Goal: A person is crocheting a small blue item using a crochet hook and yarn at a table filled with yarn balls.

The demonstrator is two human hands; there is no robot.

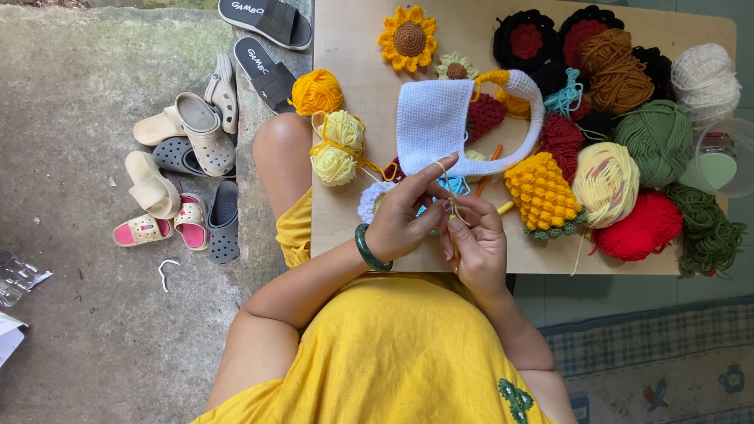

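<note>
On the concrete floor left of the table, a cluster of sandals and clogs lay in a loose heap, with two black slides further up beside the table's far left corner. On the wooden tabletop, an orange yarn ball sat at the left edge, and just below it two pale yellow yarn balls were tied together with yellow strands. The left hand, a green bangle on its wrist, hovered over the near edge with fingers curled narrow, pinching a thin pale yellow strand that rose between thumb and forefinger. Under that hand a small white and blue crochet piece lay partly hidden. The right hand sat touching the left, fingers closed around what looked like a crochet hook, though the tool itself was too hidden to tell. Just beyond both hands rested a white crocheted bag with a yellow-tipped handle. A crocheted sunflower lay near the far edge. Further right came a yellow pineapple-shaped crochet piece, a variegated cream yarn ball, a red yarn ball, a green yarn ball, and a white yarn ball near the far right corner.
</note>
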